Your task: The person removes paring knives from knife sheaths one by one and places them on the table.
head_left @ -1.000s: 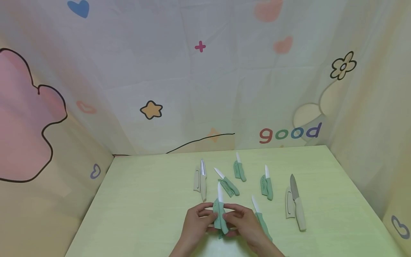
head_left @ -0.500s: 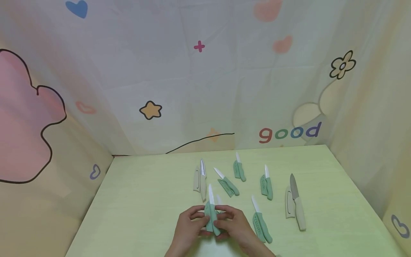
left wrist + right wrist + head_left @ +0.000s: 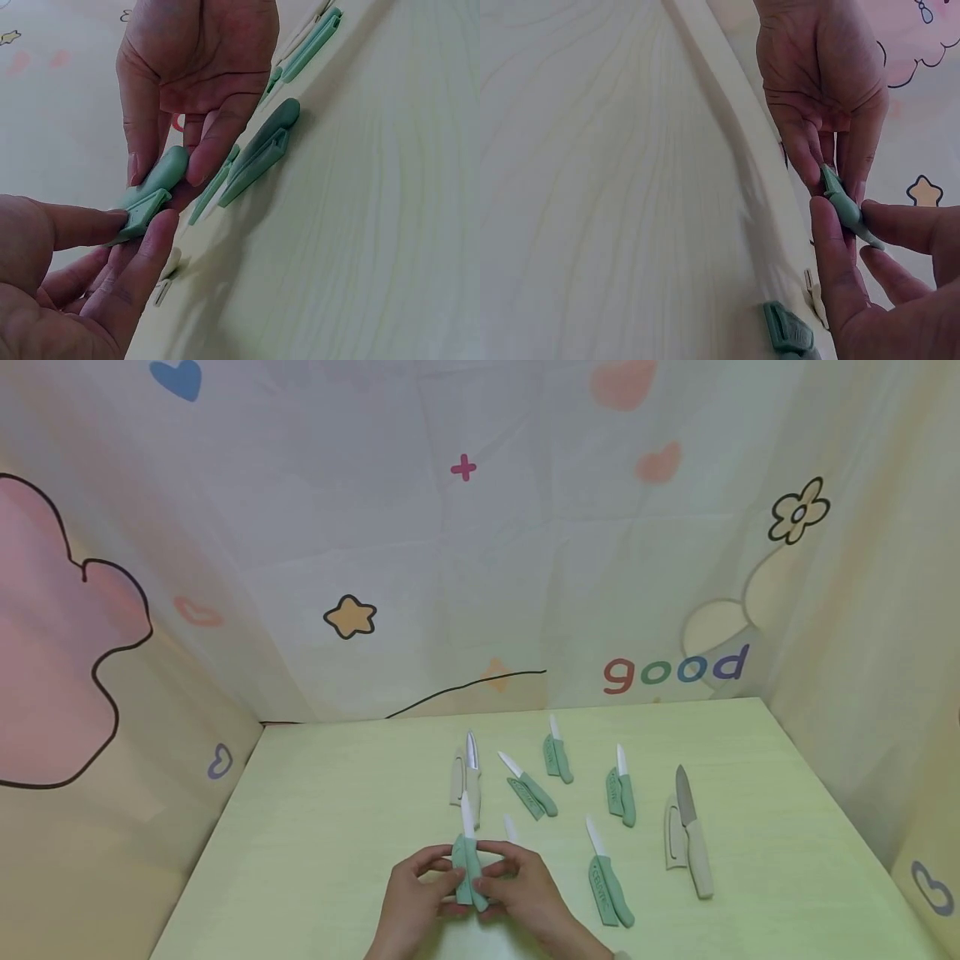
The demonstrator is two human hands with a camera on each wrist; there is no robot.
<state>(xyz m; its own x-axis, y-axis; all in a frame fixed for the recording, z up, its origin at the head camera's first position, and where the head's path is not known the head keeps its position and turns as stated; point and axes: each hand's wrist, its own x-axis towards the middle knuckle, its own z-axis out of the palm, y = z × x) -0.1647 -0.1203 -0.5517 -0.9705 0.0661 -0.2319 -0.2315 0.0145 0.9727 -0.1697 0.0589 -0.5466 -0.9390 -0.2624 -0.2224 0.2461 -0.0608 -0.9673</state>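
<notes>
Above the table my left hand [image 3: 415, 893] pinches a green knife sheath [image 3: 461, 868] between thumb and fingers. My right hand [image 3: 529, 887] pinches the green handle of a white-bladed knife [image 3: 468, 815] right beside it, blade pointing away from me. Sheath [image 3: 142, 217] and handle [image 3: 166, 171] lie against each other in the left wrist view. Behind my right hand, another white blade [image 3: 511, 828] shows on the table, its handle mostly hidden. Near the held blade's tip lies a cream-handled knife [image 3: 472, 785] with its cream sheath [image 3: 457, 779].
Several green knives with sheaths lie farther back and right, among them one green knife [image 3: 617, 893] near my right forearm. A larger cream-handled knife [image 3: 699, 856] with a cream sheath [image 3: 675, 837] lies at the right. A printed curtain [image 3: 420, 543] rises behind the table [image 3: 315, 827].
Both hands have moved left together, carrying the knife and sheath. The green knife by my right forearm and the blade behind my hand have come into fuller view.
</notes>
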